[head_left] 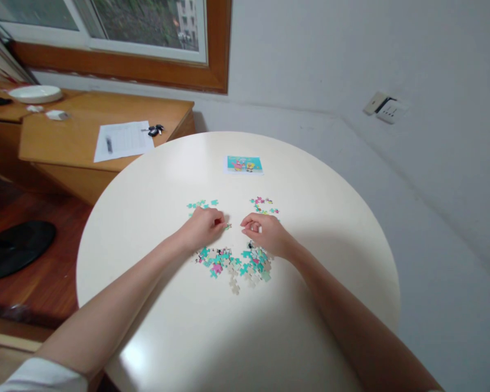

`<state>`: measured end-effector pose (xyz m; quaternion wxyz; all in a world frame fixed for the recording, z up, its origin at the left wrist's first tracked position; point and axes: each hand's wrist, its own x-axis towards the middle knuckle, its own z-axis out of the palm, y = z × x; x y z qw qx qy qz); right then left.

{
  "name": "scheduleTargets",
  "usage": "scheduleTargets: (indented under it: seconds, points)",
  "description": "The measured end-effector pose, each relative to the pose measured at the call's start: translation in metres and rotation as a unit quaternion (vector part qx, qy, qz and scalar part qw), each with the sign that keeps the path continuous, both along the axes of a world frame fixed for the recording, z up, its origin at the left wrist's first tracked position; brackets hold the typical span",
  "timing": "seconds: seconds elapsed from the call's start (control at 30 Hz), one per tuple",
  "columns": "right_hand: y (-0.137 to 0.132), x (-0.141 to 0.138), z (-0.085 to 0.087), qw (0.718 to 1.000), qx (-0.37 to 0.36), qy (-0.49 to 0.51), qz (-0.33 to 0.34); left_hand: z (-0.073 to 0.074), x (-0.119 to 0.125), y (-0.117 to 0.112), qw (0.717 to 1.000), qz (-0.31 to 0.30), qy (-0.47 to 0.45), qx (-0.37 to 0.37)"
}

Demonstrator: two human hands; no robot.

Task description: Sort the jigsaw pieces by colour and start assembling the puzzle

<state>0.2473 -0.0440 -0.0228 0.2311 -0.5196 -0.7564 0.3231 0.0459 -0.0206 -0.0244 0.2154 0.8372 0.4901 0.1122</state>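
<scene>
Both my hands rest on a round cream table (155, 179). My left hand (202, 228) is curled, fingertips pinching a small puzzle piece beside a teal piece group (202, 204). My right hand (265, 231) is also curled, fingertips close together; whether it holds a piece is not visible. Between and under my wrists lies a heap of loose puzzle pieces (234, 267), teal, pink and beige. A small joined cluster of pieces (263, 205) lies just beyond my right hand. A cartoon reference picture (244, 164) lies farther back on the table.
A wooden desk (77, 139) stands at the back left with a printed sheet (124, 140), keys (155, 130) and a white plate (36, 93). A window (139, 27) is above it. White walls with a socket (386, 108) close the right side. A black chair base (16, 247) sits on the floor.
</scene>
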Motion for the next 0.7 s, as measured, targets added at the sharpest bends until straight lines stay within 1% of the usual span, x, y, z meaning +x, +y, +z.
scheduleTargets:
  seconds: [0.27, 0.4, 0.53, 0.7]
  points:
    - [0.007, 0.014, 0.002, 0.998, -0.01, -0.061, 0.025, -0.008, -0.005, 0.006, 0.995, 0.049, 0.057, 0.063]
    - [0.006, 0.019, 0.005, 0.995, -0.018, -0.067, 0.068, -0.011, -0.007, 0.009, 0.993, 0.067, 0.075, 0.067]
    - [0.004, 0.02, 0.009, 0.988, -0.022, -0.099, 0.113, -0.009, -0.008, 0.012, 0.991, 0.082, 0.085, 0.063]
    - [0.002, 0.02, 0.013, 0.982, -0.004, -0.141, 0.122, -0.007, -0.008, 0.011, 0.99, 0.097, 0.08, 0.063]
